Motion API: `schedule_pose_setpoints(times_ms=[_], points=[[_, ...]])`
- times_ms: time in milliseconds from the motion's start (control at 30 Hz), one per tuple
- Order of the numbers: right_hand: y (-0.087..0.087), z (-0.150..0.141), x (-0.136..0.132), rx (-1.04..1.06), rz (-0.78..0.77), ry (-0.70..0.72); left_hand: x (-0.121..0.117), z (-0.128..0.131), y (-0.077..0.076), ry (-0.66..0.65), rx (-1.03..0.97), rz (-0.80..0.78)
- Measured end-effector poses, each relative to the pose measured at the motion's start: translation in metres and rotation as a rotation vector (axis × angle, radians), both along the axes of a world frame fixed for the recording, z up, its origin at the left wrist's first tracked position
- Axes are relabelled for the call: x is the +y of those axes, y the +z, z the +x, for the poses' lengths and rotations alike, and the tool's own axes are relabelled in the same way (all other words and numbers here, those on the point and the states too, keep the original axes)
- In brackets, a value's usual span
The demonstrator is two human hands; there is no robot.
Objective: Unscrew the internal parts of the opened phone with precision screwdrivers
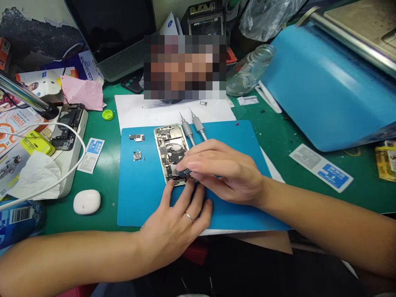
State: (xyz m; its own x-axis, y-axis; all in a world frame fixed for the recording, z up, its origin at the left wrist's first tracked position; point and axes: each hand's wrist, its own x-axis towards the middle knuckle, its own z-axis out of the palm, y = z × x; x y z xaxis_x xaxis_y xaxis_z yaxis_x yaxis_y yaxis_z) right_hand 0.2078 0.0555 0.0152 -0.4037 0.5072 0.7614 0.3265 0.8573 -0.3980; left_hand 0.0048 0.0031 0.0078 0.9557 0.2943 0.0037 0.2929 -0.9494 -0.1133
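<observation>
An opened smartphone (169, 142), its inner boards and connectors bare, lies on a blue work mat (139, 198). My left hand (176, 218), with a ring on one finger, rests with fingers spread, some fingertips against the phone's lower edge. Over the phone's lower right part, my right hand (225, 171) is closed in a pinch on a small dark ridged piece (185, 172); the fingers cover much of it, so its kind is unclear. Two grey screwdrivers (198, 123) lie just beyond that hand. Left of the phone are a small metal-shielded part (136, 137) and a little connector board (137, 156).
White paper (133, 111) extends behind the mat. To the left are a white earbud case (87, 201), a white cable (77, 161) and another opened phone (66, 126). A glass jar (252, 70) lies tilted at the back; a large blue-covered object (315, 90) stands right.
</observation>
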Motion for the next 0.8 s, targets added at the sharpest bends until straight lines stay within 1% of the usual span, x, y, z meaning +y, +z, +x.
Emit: schedule_pose_setpoints(times_ms=[200,633,800], points=[[0.0023,-0.0014,-0.0021,-0.023,-0.006,0.002,-0.0007,0.001,-0.0004,0.004,-0.012,0.005],[0.0024,-0.0038,-0.0041,-0.002,-0.032,0.021,-0.0007,0.0005,-0.0013,0.006,-0.013,0.007],[-0.0022,-0.0018,-0.0024,0.015,-0.036,0.002,-0.0004,0.0006,-0.0006,0.001,-0.025,0.011]])
